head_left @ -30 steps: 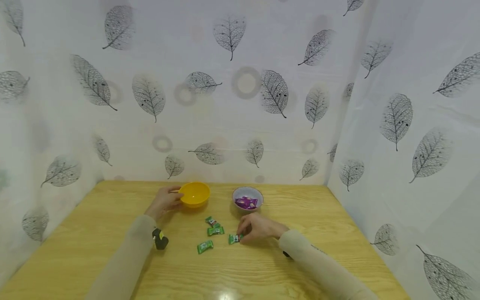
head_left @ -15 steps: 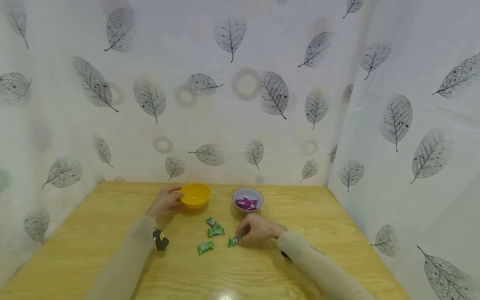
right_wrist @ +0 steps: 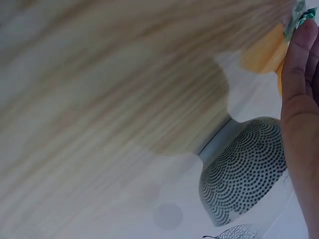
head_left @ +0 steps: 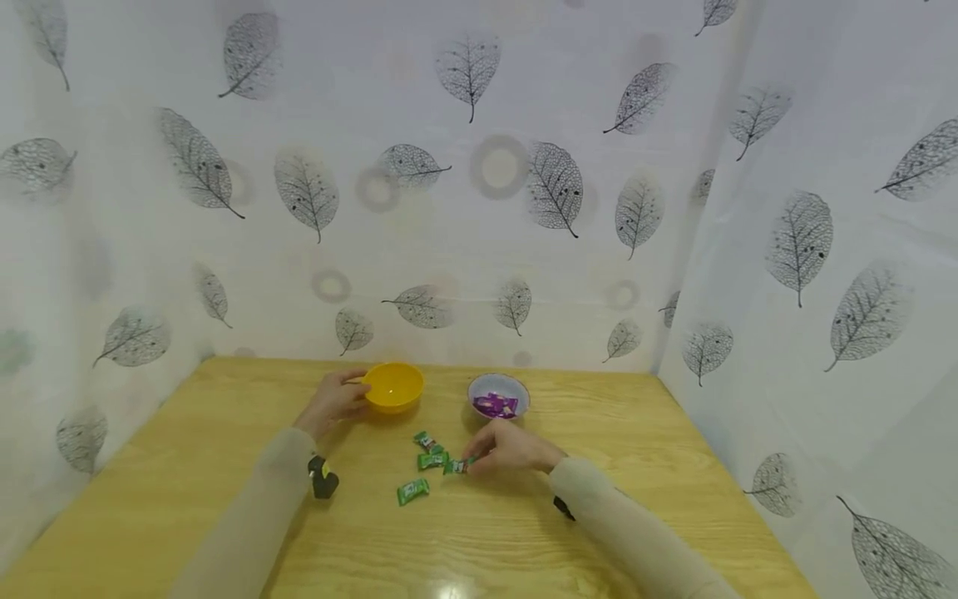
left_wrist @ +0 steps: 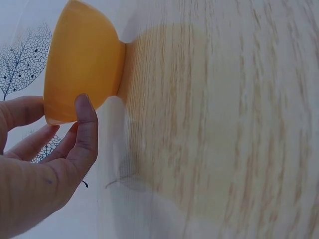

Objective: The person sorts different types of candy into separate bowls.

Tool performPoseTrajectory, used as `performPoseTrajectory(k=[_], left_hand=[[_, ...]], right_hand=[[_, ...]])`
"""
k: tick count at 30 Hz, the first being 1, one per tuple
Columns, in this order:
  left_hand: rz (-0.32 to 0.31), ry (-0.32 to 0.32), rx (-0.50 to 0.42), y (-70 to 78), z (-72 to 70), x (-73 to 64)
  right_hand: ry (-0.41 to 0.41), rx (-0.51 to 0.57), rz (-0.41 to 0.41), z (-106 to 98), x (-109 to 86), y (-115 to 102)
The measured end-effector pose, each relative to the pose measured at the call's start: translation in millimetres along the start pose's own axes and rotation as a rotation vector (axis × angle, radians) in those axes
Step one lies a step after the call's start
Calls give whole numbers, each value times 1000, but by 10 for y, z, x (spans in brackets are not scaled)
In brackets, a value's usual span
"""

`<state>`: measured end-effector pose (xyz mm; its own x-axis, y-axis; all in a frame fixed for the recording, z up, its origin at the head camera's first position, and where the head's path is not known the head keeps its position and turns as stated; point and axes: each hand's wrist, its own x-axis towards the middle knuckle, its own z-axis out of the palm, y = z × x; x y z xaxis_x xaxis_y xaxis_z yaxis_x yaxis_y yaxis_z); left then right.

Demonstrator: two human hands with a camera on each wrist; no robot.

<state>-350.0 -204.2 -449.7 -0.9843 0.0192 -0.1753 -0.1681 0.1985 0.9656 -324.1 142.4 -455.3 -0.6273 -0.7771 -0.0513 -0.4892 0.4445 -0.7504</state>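
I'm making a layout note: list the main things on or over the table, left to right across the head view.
Left sleeve, left hand, yellow bowl, pinched green packet, pale bowl holding purple packets, right sleeve. Omitted for overlap: right hand, the other green packets.

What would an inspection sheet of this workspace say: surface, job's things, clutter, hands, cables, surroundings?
Surface: wood-grain table, glare at the near edge.
Job's things: yellow bowl; patterned bowl holding purple packets; four green packets on the table, nearer the person than the bowls.
Clutter: nothing seen.
Hands: left hand holds the yellow bowl's side; right hand pinches one green packet.
Cables: nothing seen.
Surroundings: pale leaf-print sheeting behind the table and at both sides.
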Motion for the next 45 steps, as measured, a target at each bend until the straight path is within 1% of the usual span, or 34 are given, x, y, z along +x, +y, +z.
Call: performPoseTrajectory(k=[6,11,16,20,27,29,33,36,40,45], left_hand=[[16,-9,-12,-31,-9,14],[12,-24,-11,7,-18,-19],[10,-42,-10,54,-29,-41],[17,-49,-11,54,-31,-30],[34,-54,-6,32,-34,-17],[28,-50,-9,33,-35,-17],[20,-50,2,36,-34,-16],[19,-45,-2,31,-33,-6],[26,-41,-1,20,-35,7],[22,-46,1,18,-37,11]], right_hand=[[27,22,20,35,109,-72],[71,119,36,53,213,-110],[134,223,46,57,299,-156],[187,273,64,54,365,-192],[246,283,99,41,476,-233],[255,290,108,40,511,-232],[281,351,128,54,593,-235],[316,416,126,81,675,-264],[379,475,118,125,804,-312],[454,499,121,179,946,-360]])
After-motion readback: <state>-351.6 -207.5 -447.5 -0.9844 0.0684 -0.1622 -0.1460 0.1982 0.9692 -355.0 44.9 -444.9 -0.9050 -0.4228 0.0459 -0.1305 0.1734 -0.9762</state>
